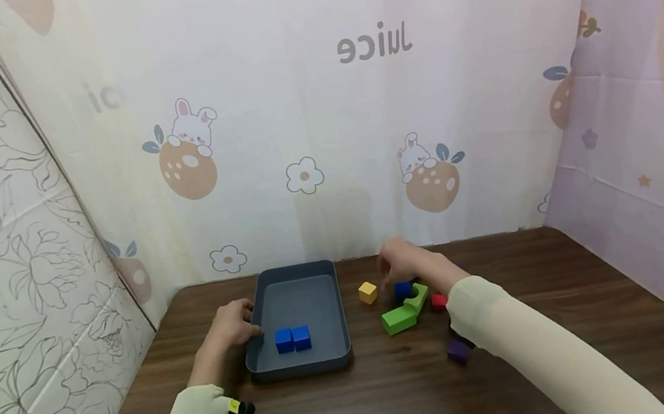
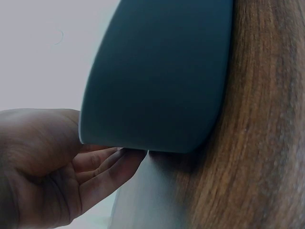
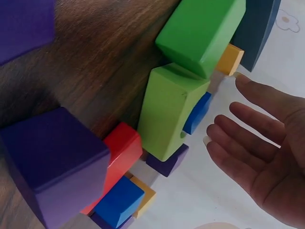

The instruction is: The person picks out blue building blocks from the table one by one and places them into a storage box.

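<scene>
My left hand (image 1: 235, 322) is at the left wall of a dark grey tray (image 1: 274, 373), the thumb over the rim and the other fingers along the outside. In the left wrist view those fingers lie against the tray's wall (image 2: 157, 71), while the thumb is hidden. Two blue cubes (image 1: 293, 339) sit side by side in the tray. My right hand (image 1: 403, 261) hovers with loosely bent fingers and nothing in them, as the right wrist view shows. Near it are a yellow cube (image 1: 368, 293), a blue block (image 1: 403, 291) and a light green block with a curved cutout (image 3: 169, 109).
A green block (image 1: 399, 319) touches the cutout block. Farther right lie a red block (image 1: 438, 302) and a purple block (image 1: 458, 349), partly behind my right sleeve. Several more blocks show in the right wrist view. A patterned curtain (image 1: 333, 214) hangs behind the wooden table (image 1: 366, 413).
</scene>
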A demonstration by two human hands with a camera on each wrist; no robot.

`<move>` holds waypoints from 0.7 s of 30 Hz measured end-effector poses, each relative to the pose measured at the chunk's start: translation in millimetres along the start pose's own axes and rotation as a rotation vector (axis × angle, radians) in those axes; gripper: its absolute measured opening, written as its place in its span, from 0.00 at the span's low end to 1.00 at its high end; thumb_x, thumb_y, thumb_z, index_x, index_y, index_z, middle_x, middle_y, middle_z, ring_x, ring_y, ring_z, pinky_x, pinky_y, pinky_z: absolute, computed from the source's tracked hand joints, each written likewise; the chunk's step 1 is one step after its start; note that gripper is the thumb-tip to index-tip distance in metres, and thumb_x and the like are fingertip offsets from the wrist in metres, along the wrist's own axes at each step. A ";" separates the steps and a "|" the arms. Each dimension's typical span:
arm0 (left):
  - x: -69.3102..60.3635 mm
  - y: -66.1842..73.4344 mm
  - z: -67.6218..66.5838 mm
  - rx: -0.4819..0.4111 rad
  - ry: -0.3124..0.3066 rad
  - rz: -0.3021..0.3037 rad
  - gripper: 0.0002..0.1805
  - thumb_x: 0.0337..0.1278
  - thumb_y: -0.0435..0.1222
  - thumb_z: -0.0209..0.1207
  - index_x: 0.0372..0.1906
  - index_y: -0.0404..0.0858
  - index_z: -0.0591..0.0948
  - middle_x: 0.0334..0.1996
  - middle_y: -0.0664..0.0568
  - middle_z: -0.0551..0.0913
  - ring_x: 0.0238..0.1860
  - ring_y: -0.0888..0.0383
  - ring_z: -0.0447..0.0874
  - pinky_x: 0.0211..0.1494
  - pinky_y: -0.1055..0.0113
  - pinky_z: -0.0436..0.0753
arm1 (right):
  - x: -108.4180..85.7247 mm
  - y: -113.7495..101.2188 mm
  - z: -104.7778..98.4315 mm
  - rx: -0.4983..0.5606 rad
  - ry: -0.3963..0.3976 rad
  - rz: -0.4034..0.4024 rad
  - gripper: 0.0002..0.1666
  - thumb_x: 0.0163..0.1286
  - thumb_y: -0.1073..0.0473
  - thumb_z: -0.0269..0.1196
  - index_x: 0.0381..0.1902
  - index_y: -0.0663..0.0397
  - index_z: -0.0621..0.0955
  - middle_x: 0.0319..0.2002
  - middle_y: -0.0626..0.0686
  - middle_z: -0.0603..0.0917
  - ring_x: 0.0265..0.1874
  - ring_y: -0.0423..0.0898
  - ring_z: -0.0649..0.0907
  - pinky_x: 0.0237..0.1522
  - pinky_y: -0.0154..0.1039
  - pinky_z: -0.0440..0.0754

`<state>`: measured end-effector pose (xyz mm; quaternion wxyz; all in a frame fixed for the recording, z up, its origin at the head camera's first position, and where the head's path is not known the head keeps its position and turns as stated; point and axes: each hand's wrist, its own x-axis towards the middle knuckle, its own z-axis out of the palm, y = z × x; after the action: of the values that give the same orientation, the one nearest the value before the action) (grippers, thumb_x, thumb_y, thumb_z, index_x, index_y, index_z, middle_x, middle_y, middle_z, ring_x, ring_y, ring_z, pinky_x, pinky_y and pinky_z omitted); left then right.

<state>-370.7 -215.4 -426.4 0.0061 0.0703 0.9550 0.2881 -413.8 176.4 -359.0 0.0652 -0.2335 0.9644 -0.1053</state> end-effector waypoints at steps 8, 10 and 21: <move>0.0 -1.4 1.5 0.001 0.004 0.012 0.27 0.55 0.28 0.73 0.59 0.23 0.79 0.45 0.36 0.89 0.44 0.45 0.89 0.52 0.48 0.88 | 0.7 8.4 7.4 -0.004 -0.072 0.064 0.16 0.60 0.56 0.81 0.40 0.57 0.88 0.38 0.51 0.87 0.38 0.47 0.85 0.41 0.44 0.88; -0.7 -1.2 1.9 0.002 0.007 0.015 0.27 0.55 0.28 0.73 0.59 0.23 0.79 0.44 0.36 0.89 0.44 0.44 0.89 0.51 0.48 0.88 | 0.9 10.6 9.8 -0.004 -0.077 0.075 0.15 0.60 0.55 0.81 0.39 0.56 0.88 0.38 0.51 0.87 0.37 0.47 0.85 0.41 0.44 0.88; 1.4 1.1 0.8 0.004 -0.004 -0.032 0.28 0.57 0.29 0.73 0.62 0.25 0.79 0.46 0.37 0.89 0.45 0.46 0.88 0.54 0.49 0.87 | -1.0 12.6 13.8 0.005 -0.127 0.124 0.13 0.58 0.61 0.82 0.39 0.55 0.89 0.35 0.49 0.85 0.35 0.46 0.84 0.39 0.42 0.86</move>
<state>-371.9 -213.8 -426.5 0.0124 0.0554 0.9565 0.2860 -415.9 185.5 -375.2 0.1333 -0.1792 0.9707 -0.0883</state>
